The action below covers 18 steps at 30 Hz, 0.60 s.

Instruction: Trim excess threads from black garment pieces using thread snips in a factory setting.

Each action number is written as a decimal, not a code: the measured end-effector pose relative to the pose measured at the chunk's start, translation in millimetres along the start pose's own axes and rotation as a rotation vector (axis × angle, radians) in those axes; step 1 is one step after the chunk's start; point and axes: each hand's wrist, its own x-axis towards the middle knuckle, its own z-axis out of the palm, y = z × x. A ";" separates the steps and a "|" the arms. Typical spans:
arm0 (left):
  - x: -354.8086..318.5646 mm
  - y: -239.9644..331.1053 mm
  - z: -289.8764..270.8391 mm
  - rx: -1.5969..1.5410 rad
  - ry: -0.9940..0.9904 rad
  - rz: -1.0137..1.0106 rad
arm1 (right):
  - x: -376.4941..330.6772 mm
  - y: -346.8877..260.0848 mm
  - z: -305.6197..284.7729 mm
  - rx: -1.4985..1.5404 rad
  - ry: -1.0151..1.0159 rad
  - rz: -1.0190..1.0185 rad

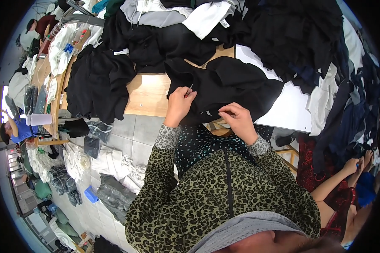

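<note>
A black garment [236, 80] lies spread in front of me, its near edge hanging over the table edge. My left hand [180, 105] is closed on a small pointed metal tool [190, 89] with a bit of red, and rests at the garment's left part. At the near edge, my right hand [239, 120] has thumb and forefinger pinched together over the black cloth. Whatever is between those fingertips is too small to make out. A small white label [208, 113] shows on the garment between my hands.
Black garments [99, 82] are heaped on the wooden table [145, 95] at left. A large dark pile [295, 38] stands at the far right, beside the white board [295, 105]. Bagged clothes [114, 196] lie on the floor at left. Another person's hands [356, 164] are at the right edge.
</note>
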 end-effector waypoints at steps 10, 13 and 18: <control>-18.4 39.8 -1.3 -1.540 -0.307 -0.705 | -1.8 -7.5 23.9 0.789 0.054 0.426; -22.9 51.0 8.4 -1.738 -0.334 -0.775 | -12.8 -6.2 27.2 0.850 0.068 0.423; -26.0 75.2 5.6 -1.729 -0.405 -0.650 | -11.4 -13.4 29.9 0.804 0.290 0.151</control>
